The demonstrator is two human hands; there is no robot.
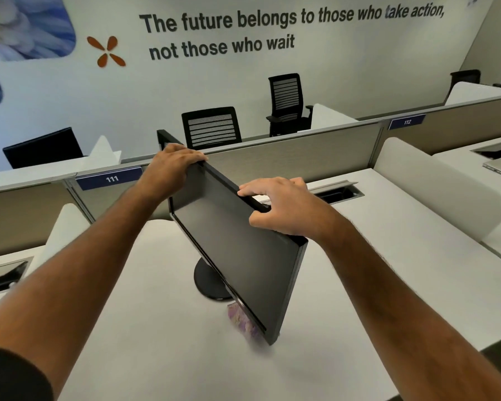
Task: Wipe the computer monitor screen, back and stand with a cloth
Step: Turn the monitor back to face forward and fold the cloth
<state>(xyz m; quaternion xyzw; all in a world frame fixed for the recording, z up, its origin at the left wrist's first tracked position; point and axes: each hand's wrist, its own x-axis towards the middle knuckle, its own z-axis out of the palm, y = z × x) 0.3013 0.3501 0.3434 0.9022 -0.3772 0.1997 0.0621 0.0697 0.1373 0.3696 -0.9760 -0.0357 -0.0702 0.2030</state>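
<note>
Wall (330,70) carries large dark lettering: "The future belongs to those who take action, not those who wait", two lines, just right of an orange four-petal mark (106,51). Blue tag (109,178) on the left partition's top edge reads "111" in white; matching blue tag (407,122) on the partition further right reads "112". No readable brand or text on the monitor (232,244).
</note>
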